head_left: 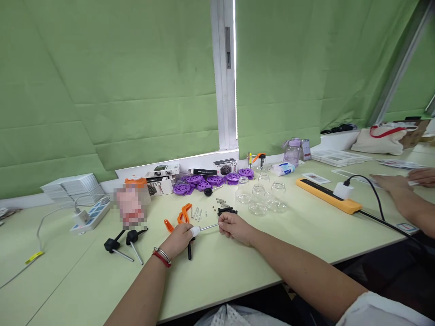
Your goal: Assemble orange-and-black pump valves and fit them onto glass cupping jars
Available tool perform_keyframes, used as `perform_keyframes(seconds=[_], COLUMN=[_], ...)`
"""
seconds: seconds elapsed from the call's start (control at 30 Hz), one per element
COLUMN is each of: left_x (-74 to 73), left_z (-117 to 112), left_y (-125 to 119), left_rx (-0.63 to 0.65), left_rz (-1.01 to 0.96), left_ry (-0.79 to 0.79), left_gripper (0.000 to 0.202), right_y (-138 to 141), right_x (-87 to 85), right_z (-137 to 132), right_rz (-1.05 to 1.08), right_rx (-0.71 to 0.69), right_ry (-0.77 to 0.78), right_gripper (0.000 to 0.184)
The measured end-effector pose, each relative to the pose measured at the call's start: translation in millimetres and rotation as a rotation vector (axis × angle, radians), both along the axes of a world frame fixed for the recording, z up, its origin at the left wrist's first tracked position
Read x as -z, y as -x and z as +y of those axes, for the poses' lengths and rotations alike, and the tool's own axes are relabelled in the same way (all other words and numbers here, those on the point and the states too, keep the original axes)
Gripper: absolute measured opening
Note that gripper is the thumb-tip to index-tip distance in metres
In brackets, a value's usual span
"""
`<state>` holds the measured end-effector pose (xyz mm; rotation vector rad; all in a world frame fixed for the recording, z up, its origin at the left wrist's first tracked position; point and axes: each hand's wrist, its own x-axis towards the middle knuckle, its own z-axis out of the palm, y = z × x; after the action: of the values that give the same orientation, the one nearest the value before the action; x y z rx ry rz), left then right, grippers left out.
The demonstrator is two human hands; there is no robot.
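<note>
My left hand (178, 240) is closed around a black-handled part with a white collar (195, 232), its black handle (189, 251) pointing down toward me. A thin metal rod (210, 227) runs from the collar to my right hand (234, 227), which pinches the rod's far end. Just beyond my hands lie orange plastic clips (183, 214), loose metal pins (196, 213), small springs (220, 202) and black small parts (227, 210). Two more black-handled rod pieces (124, 244) lie to the left.
Purple gear wheels (207, 181), clear glass jars (260, 197), small boxes (163, 171), a white power strip (91, 216) and a yellow power strip (328, 195) with plug and cable sit on the table (238, 267). Another person's hands (397, 183) rest at far right.
</note>
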<state>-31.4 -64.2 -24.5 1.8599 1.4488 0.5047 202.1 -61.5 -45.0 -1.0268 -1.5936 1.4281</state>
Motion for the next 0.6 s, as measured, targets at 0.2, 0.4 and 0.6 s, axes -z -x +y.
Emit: perform_keyframes(seconds=[0.2,0.4,0.6], left_x=[-2.7,-5.0,-4.6], left_z=[-1.2,-2.1,-2.3], left_y=[-1.3,-2.4,-1.8], left_rx=[0.000,-0.001,0.007], left_rz=[0.006,0.005,0.007], left_ry=[0.000,0.006,-0.003], left_gripper=[0.036,0.036,0.036], right_y=[1.8,0.8,-1.6], right_x=[-4.1,-3.4,-0.3], right_z=[-4.1,-2.7,-1.8], right_rz=[-0.037,-0.039,0.007], right_rx=[0.022,0.039,0.004], right_ry=[-0.007,0.009,0.009], right_gripper=[0.029,0.031,0.025])
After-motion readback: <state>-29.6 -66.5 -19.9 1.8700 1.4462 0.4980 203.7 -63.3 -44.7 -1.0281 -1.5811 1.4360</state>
